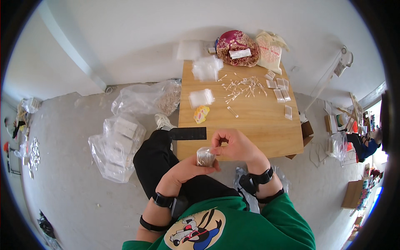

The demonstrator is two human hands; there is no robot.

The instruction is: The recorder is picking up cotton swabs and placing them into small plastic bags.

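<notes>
The left hand [188, 169] holds a swab-filled clear pack [205, 158], the right hand [236, 144] pinching its top (closure unclear); packs [280, 95], apparently finished, lie upper right, loose swabs [248, 88] upper centre, unpacked.

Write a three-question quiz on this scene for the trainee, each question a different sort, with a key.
1. Which hand is wrapped around the clear packet of cotton swabs?
2. True or false: the yellow cards lie to the right of the loose swabs.
3. Fill in the blank: just to the right of the red patterned bundle is a cream cloth ____.

Key:
1. The left hand; the right hand has its fingertips at the packet's top.
2. False: the yellow cards lie to the left of the loose swabs, nearer the person.
3. Bag.
</notes>
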